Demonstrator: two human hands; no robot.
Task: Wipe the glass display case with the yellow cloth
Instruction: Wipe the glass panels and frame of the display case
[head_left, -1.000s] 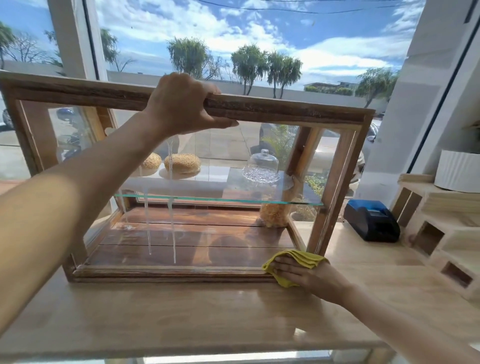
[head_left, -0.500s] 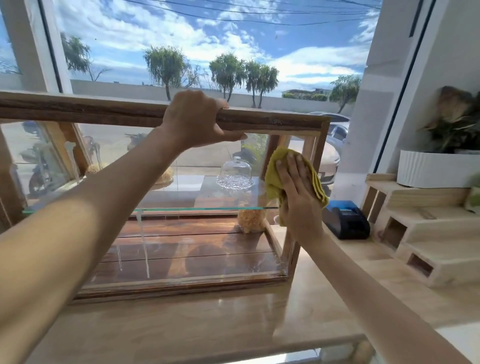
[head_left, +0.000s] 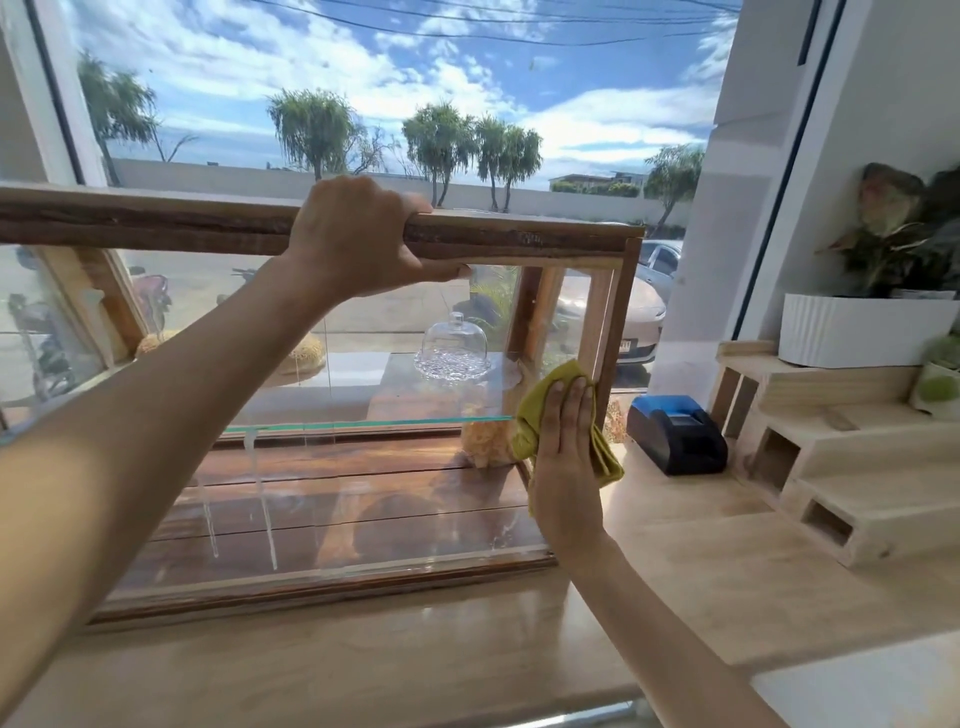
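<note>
Wiping the front pane of the glass display case (head_left: 395, 467): the right hand (head_left: 563, 457), fingers straight, presses the yellow cloth (head_left: 535, 410) flat against the glass at the case's 3 o'clock edge. The left hand (head_left: 358, 234) grips the top rail at 12 o'clock, steadying the frame. Good practice is probably even pressure and overlapping strokes toward the 2 drip streaks (head_left: 265, 509) at 8 o'clock.

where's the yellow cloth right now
In the head view the yellow cloth lies under the flat right hand against the display case glass near its right post, left of the black printer.
</note>
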